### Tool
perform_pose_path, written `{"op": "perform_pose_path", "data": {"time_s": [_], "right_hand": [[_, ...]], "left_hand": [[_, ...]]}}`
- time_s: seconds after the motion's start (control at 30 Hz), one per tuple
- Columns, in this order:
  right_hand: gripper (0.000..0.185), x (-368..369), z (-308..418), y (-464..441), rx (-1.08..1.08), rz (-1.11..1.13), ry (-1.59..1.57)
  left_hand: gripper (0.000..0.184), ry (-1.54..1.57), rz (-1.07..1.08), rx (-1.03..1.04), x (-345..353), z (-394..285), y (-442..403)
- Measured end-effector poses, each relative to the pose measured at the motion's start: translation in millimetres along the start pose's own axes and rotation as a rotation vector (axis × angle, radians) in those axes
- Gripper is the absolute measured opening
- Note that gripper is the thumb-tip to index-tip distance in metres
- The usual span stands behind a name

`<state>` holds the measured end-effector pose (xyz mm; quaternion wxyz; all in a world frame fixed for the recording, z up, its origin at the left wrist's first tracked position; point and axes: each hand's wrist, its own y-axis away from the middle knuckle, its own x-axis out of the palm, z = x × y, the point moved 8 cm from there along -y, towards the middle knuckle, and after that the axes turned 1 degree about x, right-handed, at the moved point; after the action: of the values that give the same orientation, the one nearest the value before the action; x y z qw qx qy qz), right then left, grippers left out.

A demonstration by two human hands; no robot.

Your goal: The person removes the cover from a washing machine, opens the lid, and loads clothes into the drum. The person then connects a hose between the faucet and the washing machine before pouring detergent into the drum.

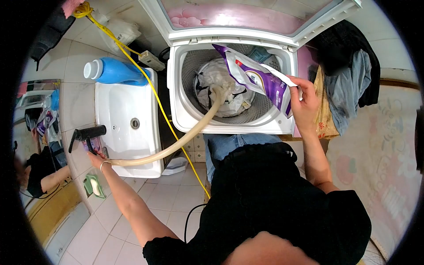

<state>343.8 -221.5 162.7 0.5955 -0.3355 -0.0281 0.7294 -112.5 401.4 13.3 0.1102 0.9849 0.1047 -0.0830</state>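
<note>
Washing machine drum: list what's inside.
In the drum: white and black laundry, the beige hose reaching in over it, and, beside the packet, something bluish, unclear. Anything beneath the laundry or behind the packet is covered.

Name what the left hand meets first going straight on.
Probably the black tap with a cylindrical body, just ahead of the left hand; depth is unclear, they may already touch.

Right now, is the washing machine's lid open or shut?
Open: the lid stands raised, and white cloth shows inside the drum.
</note>
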Motion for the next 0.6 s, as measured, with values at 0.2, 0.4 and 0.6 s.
{"op": "perform_pose_path", "data": {"time_s": [0.2, 0.4, 0.6], "right_hand": [[0.014, 0.3, -2.1, -0.3, 0.007, -0.011, -0.014], [0.013, 1.2, -1.8, -0.2, 0.012, -0.015, -0.047], [0.012, 4.9, -2.2, -3.5, 0.008, -0.028, -0.057]], "left_hand": [[0.041, -0.024, 0.002, -0.017, 0.3, 0.8, 3.3], [0.042, 0.002, 0.026, 0.006, -0.1, 4.5, 0.5], [0.040, -0.014, -0.008, -0.004, -1.1, 2.4, 7.9]]}}
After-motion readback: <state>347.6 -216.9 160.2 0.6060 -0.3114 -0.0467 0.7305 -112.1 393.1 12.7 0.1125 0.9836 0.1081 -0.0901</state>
